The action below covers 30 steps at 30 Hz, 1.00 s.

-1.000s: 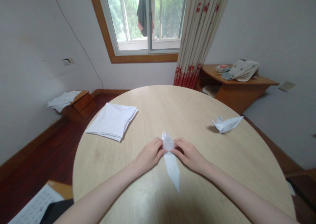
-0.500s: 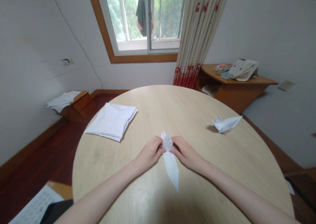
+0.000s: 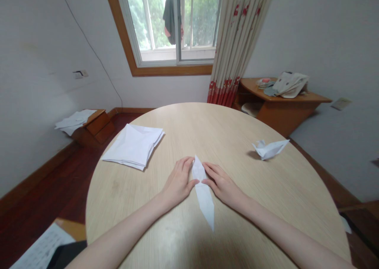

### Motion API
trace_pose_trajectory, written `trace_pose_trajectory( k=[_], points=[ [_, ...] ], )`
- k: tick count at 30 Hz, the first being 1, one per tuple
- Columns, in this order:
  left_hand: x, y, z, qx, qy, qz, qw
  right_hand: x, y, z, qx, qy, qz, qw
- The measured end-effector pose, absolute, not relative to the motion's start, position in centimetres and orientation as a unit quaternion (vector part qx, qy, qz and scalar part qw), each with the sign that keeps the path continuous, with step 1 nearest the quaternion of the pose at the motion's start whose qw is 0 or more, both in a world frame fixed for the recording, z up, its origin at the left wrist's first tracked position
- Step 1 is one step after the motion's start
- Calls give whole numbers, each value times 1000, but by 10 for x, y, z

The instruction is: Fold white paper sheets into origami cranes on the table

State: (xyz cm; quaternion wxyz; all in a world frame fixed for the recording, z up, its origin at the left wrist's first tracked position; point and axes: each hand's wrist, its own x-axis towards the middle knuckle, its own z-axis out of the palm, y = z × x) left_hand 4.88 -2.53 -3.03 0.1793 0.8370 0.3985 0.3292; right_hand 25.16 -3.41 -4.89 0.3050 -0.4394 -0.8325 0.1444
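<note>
A narrow strip of folded white paper (image 3: pixel 205 202) lies on the round table in front of me, pointed at both its far and near ends. A crease crosses it between my thumbs. My left hand (image 3: pixel 179 178) grips its left edge, with the thumb at the crease and the fingers beside the far point. From the other side my right hand (image 3: pixel 223 183) holds the right edge, thumb on the crease and fingers curved along the far part. The near half of the paper extends free toward me.
A stack of white paper sheets (image 3: pixel 134 145) lies at the left of the wooden table (image 3: pixel 195 123). At the right stands a folded paper bird (image 3: pixel 270 149). Beyond the table are a corner desk (image 3: pixel 287 103) with a bag, and a small cabinet (image 3: pixel 97 126) with papers.
The far flap of the folded paper, raised before, now lies flatter with its tip pointing away from me. The left fingers have shifted slightly left and outward; the right hand stays nearly in place.
</note>
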Motion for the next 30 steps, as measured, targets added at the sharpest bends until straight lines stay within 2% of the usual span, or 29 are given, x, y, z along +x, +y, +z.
trace_pose_trajectory(
  k=[10,18,30],
  points=[
    [48,-25,-35,897,345,252,111,251,-36,-62,-448,-857,57,250],
    [50,-26,-35,907,375,152,118,253,-35,-53,-432,-876,61,205],
    [49,-31,-36,924,373,85,26,255,-34,-41,-417,-896,-9,149]
  ],
)
